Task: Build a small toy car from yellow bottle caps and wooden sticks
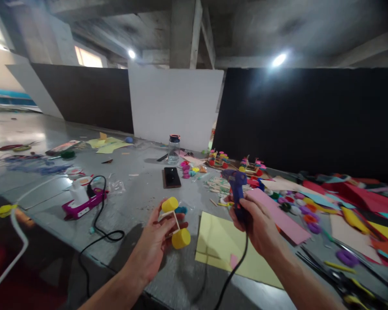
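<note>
Grey table (145, 181) is biggest, cut off at L edge & bottom. Blk panel (310, 120) stands behind on R, running out of frame; wht panel (177, 103) sits at ctr, foot partly hidden by items. Pale yellow sheet (220, 245) lies near ctr, R part covered by R forearm & hand. Both forearms cut off at bottom.

R hand (254, 219) is wrapped round grip of blue glue gun (236, 183), held upright-ish above sheet; trigger hidden behind fingers, nozzle hard to make out vs. stick pile (218, 185). L hand (155, 241) pinches small stick frame (176, 219) w/ yellow rolls (181, 238) at its ends, up over table L of sheet; thumb & fingers hide part of frame.

Magenta power strip (84, 211) is well to L, partly under wht plug (79, 192). Gun's cord (241, 260) exits at bottom; can't tell where it ends. Clear bottle (173, 150) stands behind phone (172, 177). Teal bit (182, 210) just beyond frame, partly hidden, unclear what.
</note>
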Available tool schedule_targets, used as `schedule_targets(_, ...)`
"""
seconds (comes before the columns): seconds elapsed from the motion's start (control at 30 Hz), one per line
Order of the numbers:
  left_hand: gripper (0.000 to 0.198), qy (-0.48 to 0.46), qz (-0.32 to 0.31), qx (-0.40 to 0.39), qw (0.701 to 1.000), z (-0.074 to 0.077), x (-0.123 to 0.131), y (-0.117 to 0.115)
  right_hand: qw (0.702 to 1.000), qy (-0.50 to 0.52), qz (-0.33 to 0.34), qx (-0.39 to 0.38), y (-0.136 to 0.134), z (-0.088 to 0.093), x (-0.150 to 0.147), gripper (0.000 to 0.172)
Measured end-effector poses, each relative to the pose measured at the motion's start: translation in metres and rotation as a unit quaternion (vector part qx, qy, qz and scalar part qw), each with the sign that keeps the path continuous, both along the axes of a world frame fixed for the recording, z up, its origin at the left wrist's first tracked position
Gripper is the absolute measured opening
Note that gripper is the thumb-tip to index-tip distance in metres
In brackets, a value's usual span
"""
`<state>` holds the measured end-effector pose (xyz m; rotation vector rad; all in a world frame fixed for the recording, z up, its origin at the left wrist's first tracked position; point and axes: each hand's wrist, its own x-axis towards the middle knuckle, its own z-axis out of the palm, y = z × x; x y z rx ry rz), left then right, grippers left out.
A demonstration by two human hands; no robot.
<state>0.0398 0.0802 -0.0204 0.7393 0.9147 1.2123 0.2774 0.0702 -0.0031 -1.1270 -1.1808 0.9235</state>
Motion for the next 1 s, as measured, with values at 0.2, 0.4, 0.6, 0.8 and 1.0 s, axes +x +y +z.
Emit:
schedule_targets(0.2,0.066,0.009,-0.104,-0.046,0.993,0.009,0.033,0.001,0.998,0.055,-0.011,-0.02,-0.039,-0.005,0.032,0.046)
schedule_targets(0.4,0.092,0.038,-0.201,-0.052,0.977,0.012,0.065,-0.001,0.997,-0.03,-0.013,-0.069,-0.07,-0.006,0.072,0.044)
schedule_targets(0.6,0.106,0.057,-0.255,-0.008,0.965,-0.005,0.088,0.006,0.989,-0.106,-0.098,-0.031,-0.085,-0.014,0.095,0.052)
schedule_targets(0.8,0.111,0.087,-0.28,0.056,0.954,-0.019,0.098,0.014,0.996,-0.073,-0.045,-0.029,-0.089,-0.021,0.096,0.043)
schedule_targets(1.0,0.1,0.128,-0.305,0.094,0.939,-0.032,0.104,0.02,0.997,-0.022,-0.004,-0.076,-0.101,-0.03,0.092,0.039)
